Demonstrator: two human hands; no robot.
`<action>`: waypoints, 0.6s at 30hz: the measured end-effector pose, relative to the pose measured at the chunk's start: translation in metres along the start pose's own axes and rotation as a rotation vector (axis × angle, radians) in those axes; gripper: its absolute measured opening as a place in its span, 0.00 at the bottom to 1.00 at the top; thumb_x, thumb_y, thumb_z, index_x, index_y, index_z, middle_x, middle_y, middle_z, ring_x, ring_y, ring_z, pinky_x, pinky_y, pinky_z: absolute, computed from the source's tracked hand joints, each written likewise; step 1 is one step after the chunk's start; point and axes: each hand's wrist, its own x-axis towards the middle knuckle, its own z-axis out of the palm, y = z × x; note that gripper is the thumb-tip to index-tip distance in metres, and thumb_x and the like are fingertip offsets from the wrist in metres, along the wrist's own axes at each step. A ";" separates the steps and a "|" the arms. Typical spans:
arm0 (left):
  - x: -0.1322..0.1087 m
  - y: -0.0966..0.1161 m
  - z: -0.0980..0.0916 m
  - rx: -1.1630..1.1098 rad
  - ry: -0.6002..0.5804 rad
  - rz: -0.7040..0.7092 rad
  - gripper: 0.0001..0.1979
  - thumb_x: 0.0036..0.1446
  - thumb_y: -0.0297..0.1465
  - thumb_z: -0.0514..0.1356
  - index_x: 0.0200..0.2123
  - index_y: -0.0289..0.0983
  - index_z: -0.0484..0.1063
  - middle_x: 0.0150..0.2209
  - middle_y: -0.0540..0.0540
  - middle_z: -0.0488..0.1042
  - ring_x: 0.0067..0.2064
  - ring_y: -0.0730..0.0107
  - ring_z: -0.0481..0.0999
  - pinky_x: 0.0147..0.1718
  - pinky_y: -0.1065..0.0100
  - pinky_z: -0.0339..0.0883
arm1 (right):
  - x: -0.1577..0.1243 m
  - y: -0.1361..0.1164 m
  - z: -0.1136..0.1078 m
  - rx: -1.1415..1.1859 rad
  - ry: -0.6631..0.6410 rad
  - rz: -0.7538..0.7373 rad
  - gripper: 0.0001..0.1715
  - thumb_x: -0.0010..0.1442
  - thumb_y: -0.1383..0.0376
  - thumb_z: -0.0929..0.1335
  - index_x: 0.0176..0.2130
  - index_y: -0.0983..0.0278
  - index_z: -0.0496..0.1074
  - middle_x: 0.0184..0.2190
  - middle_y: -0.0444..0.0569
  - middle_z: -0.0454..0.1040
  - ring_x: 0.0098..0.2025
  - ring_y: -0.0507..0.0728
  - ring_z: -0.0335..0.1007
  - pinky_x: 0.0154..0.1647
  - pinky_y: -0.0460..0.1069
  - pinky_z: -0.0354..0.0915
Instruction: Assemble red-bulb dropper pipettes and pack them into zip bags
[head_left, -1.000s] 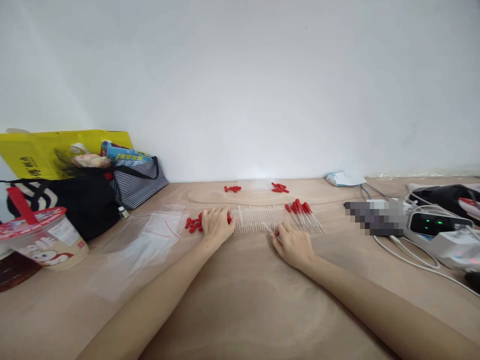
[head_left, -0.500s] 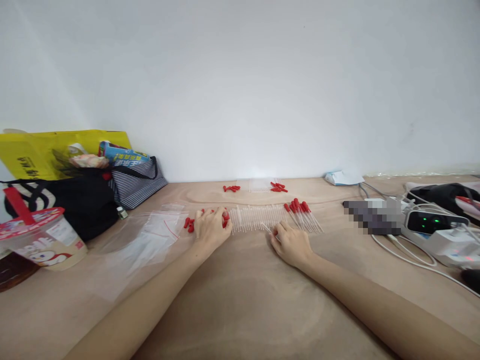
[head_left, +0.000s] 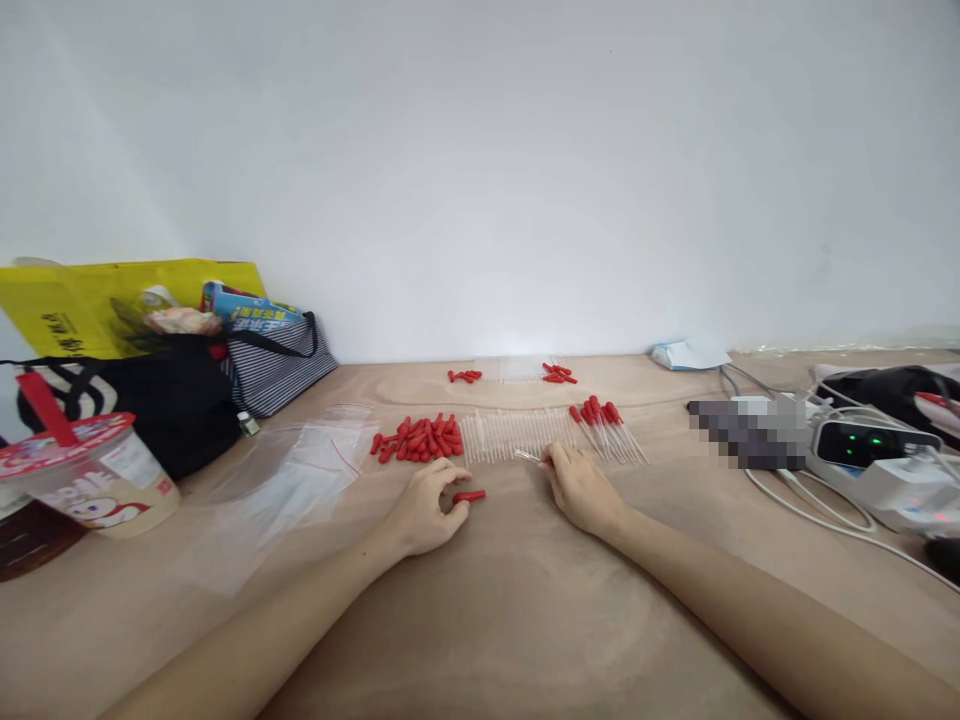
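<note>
My left hand pinches a red rubber dropper bulb between thumb and fingers, its narrow end pointing right. A thin clear glass dropper tube sticks out leftward from the closed fingers of my right hand. Behind my left hand lies a pile of loose red bulbs. To the right of that pile, a row of clear tubes lies side by side on the table. Several assembled droppers with red bulbs rest beyond my right hand.
Clear zip bags lie on the left, near a drink cup and a striped bag. More red bulbs sit by the wall. Cables, a white charger and a device with green lights stand right.
My left hand has drawn back from the bulb pile toward me, bringing one red bulb with it. The tube in my right hand has turned flatter, and that hand has barely shifted.
</note>
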 end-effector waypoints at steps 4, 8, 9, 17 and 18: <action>0.003 0.002 0.003 -0.005 -0.003 0.002 0.08 0.50 0.31 0.55 0.29 0.36 0.73 0.30 0.47 0.69 0.30 0.70 0.68 0.31 0.68 0.62 | 0.000 -0.001 -0.002 0.004 -0.028 -0.017 0.12 0.60 0.71 0.54 0.39 0.68 0.63 0.34 0.53 0.69 0.36 0.57 0.64 0.36 0.50 0.56; 0.011 0.001 0.011 -0.099 0.026 0.018 0.07 0.53 0.29 0.52 0.30 0.36 0.69 0.30 0.48 0.69 0.31 0.70 0.68 0.31 0.69 0.61 | 0.001 -0.004 -0.003 0.013 -0.036 -0.069 0.16 0.59 0.73 0.55 0.44 0.68 0.63 0.37 0.54 0.68 0.38 0.57 0.63 0.37 0.51 0.58; 0.014 0.001 0.015 -0.129 0.041 0.010 0.06 0.54 0.29 0.52 0.31 0.36 0.68 0.30 0.48 0.69 0.32 0.70 0.69 0.32 0.69 0.62 | 0.001 -0.004 -0.003 0.037 -0.037 -0.082 0.16 0.59 0.73 0.55 0.44 0.67 0.63 0.36 0.53 0.68 0.37 0.56 0.63 0.37 0.51 0.58; 0.030 0.001 0.035 -0.385 -0.011 -0.060 0.12 0.58 0.30 0.47 0.42 0.34 0.65 0.31 0.46 0.72 0.31 0.70 0.72 0.32 0.69 0.65 | 0.000 -0.008 0.000 0.311 0.010 -0.124 0.12 0.60 0.70 0.55 0.42 0.66 0.63 0.35 0.52 0.66 0.36 0.55 0.63 0.37 0.50 0.61; 0.030 0.000 0.036 -0.384 -0.012 -0.062 0.13 0.58 0.31 0.47 0.42 0.34 0.65 0.30 0.46 0.73 0.31 0.70 0.72 0.31 0.69 0.65 | 0.000 -0.009 0.000 0.321 0.020 -0.117 0.12 0.60 0.70 0.55 0.41 0.65 0.62 0.34 0.52 0.66 0.36 0.55 0.63 0.37 0.50 0.61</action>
